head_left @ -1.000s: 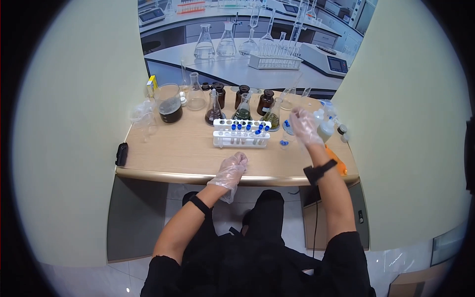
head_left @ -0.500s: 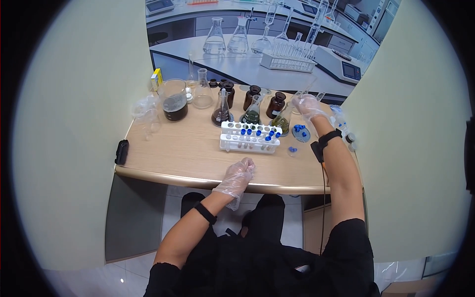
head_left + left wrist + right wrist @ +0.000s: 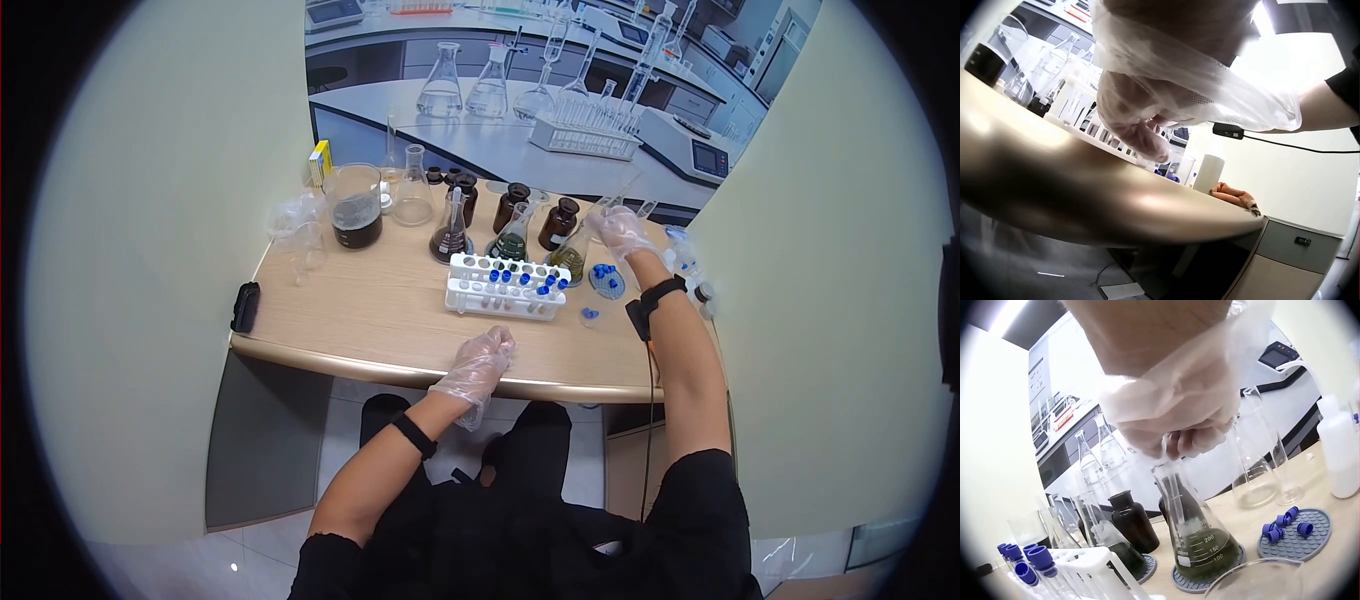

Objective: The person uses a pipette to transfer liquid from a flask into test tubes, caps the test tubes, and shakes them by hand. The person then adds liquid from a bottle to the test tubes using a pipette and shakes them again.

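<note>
My left hand (image 3: 480, 362), in a clear glove, rests low over the front of the table with its fingers loosely curled; nothing shows in them. The right hand (image 3: 622, 232), also gloved, is at the back right. In the right wrist view its curled fingers pinch the top of a thin clear dropper (image 3: 1175, 490) at the mouth of a conical flask (image 3: 1207, 550) with green liquid. The dropper's upper end is hidden by the glove. That flask stands on a round grey mat (image 3: 1192, 585). A white test tube rack (image 3: 505, 300) with blue-capped tubes stands between the hands.
Two other conical flasks, one dark (image 3: 450, 243) and one green (image 3: 510, 245), stand behind the rack, near brown bottles (image 3: 558, 222). Blue caps lie on a grey mat (image 3: 603, 290) at right. A beaker (image 3: 357, 215) with dark liquid is at left, beside crumpled plastic (image 3: 298, 220).
My right hand has moved from above the caps back to the flask's mouth and stayed there over the last half second. The left hand has barely moved. The head view has shifted.
</note>
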### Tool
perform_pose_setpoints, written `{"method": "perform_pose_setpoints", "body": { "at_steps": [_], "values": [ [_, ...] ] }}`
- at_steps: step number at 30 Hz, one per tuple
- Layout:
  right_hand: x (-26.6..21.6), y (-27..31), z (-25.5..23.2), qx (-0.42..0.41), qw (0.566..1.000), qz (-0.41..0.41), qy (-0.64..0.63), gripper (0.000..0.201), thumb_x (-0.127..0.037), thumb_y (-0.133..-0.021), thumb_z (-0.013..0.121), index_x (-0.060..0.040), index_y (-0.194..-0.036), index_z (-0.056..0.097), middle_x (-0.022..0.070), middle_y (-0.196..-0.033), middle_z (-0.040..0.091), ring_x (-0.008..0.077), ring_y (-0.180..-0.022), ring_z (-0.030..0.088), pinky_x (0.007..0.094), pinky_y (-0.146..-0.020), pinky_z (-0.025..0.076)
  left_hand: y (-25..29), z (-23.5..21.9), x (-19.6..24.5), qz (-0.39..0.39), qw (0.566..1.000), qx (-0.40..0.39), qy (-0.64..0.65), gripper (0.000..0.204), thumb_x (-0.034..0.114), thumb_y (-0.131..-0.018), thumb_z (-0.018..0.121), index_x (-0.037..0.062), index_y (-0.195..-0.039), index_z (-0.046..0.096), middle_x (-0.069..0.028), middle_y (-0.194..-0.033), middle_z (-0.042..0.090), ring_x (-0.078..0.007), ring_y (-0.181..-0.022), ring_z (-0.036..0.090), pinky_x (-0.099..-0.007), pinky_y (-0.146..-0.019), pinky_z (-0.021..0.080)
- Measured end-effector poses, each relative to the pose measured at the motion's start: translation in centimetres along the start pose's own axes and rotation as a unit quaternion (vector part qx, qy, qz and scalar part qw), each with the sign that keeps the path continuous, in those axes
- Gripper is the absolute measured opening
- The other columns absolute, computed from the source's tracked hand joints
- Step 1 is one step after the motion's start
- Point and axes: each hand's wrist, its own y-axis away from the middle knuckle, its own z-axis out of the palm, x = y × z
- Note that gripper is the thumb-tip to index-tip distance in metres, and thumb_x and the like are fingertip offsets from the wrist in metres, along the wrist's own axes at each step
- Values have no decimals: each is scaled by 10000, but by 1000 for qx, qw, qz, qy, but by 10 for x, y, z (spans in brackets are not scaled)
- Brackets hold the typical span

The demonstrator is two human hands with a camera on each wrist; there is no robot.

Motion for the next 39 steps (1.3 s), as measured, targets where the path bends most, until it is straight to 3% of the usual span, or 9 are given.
{"method": "perform_pose_setpoints", "body": {
  "at_steps": [5, 12, 14, 18, 24, 26, 33, 36, 39],
  "values": [
    [27, -23, 18, -3, 998, -61, 26, 521, -496, -908, 656, 6, -1023, 736, 273, -1071, 704, 393, -1034, 675, 475, -880, 512, 0, 3, -2, 15, 1000, 8, -9, 129, 163, -1087, 549, 52, -1061, 609, -70, -875, 666, -135, -762, 671, -322, -753, 590],
    [15, -18, 19, 1, 998, -53, 46, 429, -437, -919, 629, -35, -1008, 749, 268, -1050, 697, 418, -1057, 663, 510, -903, 510, 1, 2, -1, 6, 1000, 4, -7, 137, 181, -1089, 551, 60, -1064, 609, -64, -872, 665, -133, -765, 681, -323, -745, 579],
    [17, -19, 19, 15, 986, -116, 122, 452, -451, -916, 615, -30, -1002, 757, 277, -1079, 711, 445, -1032, 671, 517, -913, 511, -1, 1, 0, 9, 1000, 6, -16, 142, 186, -1091, 549, 60, -1063, 608, -61, -877, 665, -132, -768, 680, -322, -745, 576],
    [3, 2, 3, 27, 999, -16, 30, 494, -477, -928, 592, -14, -984, 756, 295, -1092, 710, 451, -1019, 678, 520, -908, 512, 1, 2, -1, 1, 1000, 4, 18, 152, 202, -1092, 552, 61, -1076, 608, -61, -884, 672, -139, -772, 691, -322, -748, 573],
    [-5, 23, -31, 116, 982, -109, 100, 469, -446, -963, 540, -30, -911, 750, 252, -927, 726, 448, -938, 680, 520, -871, 519, 1, 3, -4, -4, 1000, 1, 24, 158, 204, -1090, 550, 59, -1106, 610, -67, -896, 678, -147, -785, 700, -323, -758, 576],
    [9, 12, -42, 112, 979, -117, 124, 559, -539, -935, 619, 8, -948, 737, 247, -902, 731, 445, -841, 695, 495, -805, 530, -1, 2, -2, -9, 999, -2, 33, 161, 205, -1090, 549, 57, -1109, 610, -67, -899, 677, -151, -786, 701, -324, -762, 578],
    [26, 10, -58, 193, 980, -42, -2, 558, -519, -902, 722, 36, -847, 699, 191, -760, 693, 334, -709, 669, 456, -691, 513, -3, 1, -7, -2, 1000, -18, -17, 166, 202, -1102, 533, 56, -1142, 601, -72, -945, 661, -148, -807, 677, -329, -769, 585],
    [49, -3, -47, 221, 970, -101, 16, 553, -513, -898, 736, 32, -818, 687, 184, -759, 694, 326, -698, 662, 452, -677, 509, -3, 2, -7, 2, 1000, -19, -14, 170, 208, -1107, 525, 59, -1147, 597, -77, -946, 660, -151, -809, 677, -331, -765, 584],
    [44, -2, -47, 229, 969, -84, 30, 541, -499, -897, 748, 26, -792, 673, 178, -754, 691, 319, -694, 655, 451, -679, 510, 0, -1, -2, -4, 1000, -21, -5, 182, 224, -1108, 523, 60, -1140, 595, -85, -939, 665, -159, -805, 688, -336, -759, 582]
  ]
}}
